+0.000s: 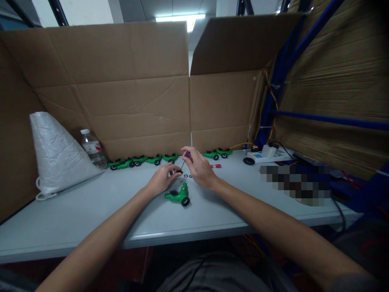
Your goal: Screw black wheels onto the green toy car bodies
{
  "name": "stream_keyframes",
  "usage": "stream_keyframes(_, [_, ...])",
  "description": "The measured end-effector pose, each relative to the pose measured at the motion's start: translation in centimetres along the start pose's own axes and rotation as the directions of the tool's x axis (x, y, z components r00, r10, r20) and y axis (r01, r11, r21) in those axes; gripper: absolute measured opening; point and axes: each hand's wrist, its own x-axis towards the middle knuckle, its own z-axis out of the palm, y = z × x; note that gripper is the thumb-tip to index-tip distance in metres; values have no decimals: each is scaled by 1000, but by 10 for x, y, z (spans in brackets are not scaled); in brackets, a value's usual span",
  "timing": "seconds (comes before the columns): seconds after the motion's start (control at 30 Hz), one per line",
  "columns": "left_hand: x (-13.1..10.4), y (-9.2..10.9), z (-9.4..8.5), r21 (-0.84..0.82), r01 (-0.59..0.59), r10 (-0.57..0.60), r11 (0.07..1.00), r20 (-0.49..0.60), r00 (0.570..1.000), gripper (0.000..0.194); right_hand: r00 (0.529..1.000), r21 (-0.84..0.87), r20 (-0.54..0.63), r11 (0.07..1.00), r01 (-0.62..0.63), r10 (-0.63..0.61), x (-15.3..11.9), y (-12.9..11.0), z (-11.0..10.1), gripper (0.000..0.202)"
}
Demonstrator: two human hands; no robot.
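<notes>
Pale worktable (60, 221) with a straight front edge. Brown cardboard wall (130, 97) along the rear, creased, divided by 1 vertical seam (190, 109). Left cardboard panel (15, 142) and right cardboard panel (340, 77) flank it. Blue metal frame (282, 77) at right. Lit ceiling light (170, 18) above. Reddish floor (130, 263) partly visible below.
</notes>
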Motion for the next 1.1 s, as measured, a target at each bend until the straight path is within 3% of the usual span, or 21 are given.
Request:
stream_keyframes(0.27, [0, 1, -3, 90, 11, -18, 996, 81, 997, 36, 998, -28, 59, 999, -23, 25, -1, 6, 3, 30])
stream_keyframes(0.57, [-2, -13, 1, 143, 33, -50, 989, 116, 992, 30, 988, -110, 107, 989, -99, 111, -1, 8, 3, 36])
stream_keyframes(0.87, [-3, -16, 2, 56, 59, -62, 997, 57, 996, 20, 973, -211, 165, 969, -126, 163, 0, 7, 0, 28])
stream_keyframes(1.1, [-1, -14, 0, 59, 110, -111, 992, 23, 994, 24, 964, -230, 167, 959, -165, 206, 1, 15, 0, 27])
